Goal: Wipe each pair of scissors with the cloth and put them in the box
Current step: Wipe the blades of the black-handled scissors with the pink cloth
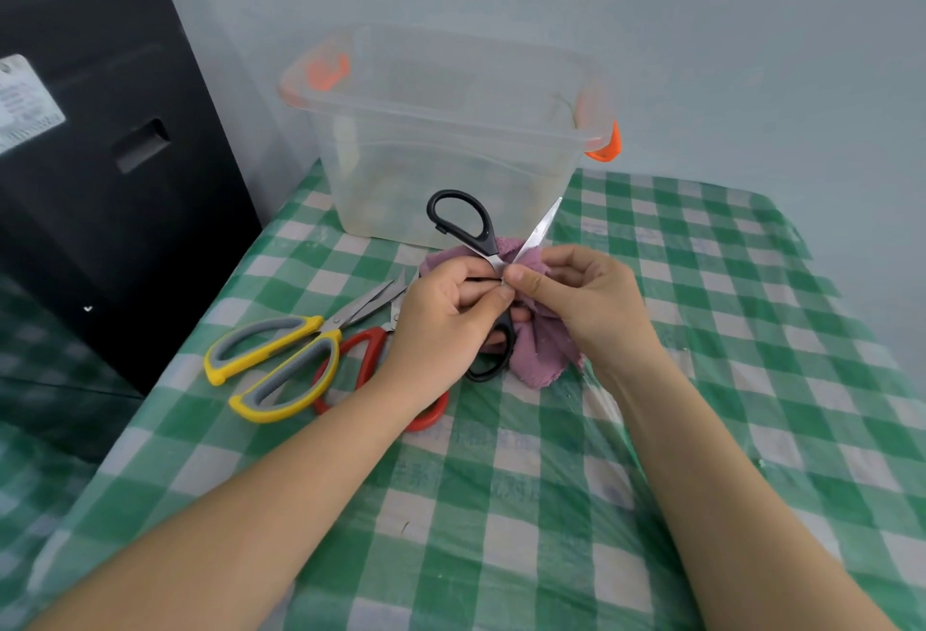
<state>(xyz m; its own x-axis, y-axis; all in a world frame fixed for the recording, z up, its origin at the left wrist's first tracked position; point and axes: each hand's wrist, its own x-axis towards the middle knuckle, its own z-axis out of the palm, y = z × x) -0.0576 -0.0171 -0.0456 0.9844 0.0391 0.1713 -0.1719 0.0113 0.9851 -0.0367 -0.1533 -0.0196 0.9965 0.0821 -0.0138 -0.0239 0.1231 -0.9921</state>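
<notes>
At frame centre, black-handled scissors [468, 239], blades splayed open, are gripped by the left hand [446, 315] while the purple cloth [541, 350] is pinched by the right hand [586, 300]; the clear box [451, 129] stands directly behind, above both hands.

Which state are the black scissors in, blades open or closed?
Open. On the black scissors one handle loop points up-left and one blade up-right, crossing in an X at the pivot, where the left hand and right hand hold them.

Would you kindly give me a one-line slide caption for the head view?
Both hands hold black-handled scissors open against a purple cloth, two pairs waiting before a clear box.
</notes>
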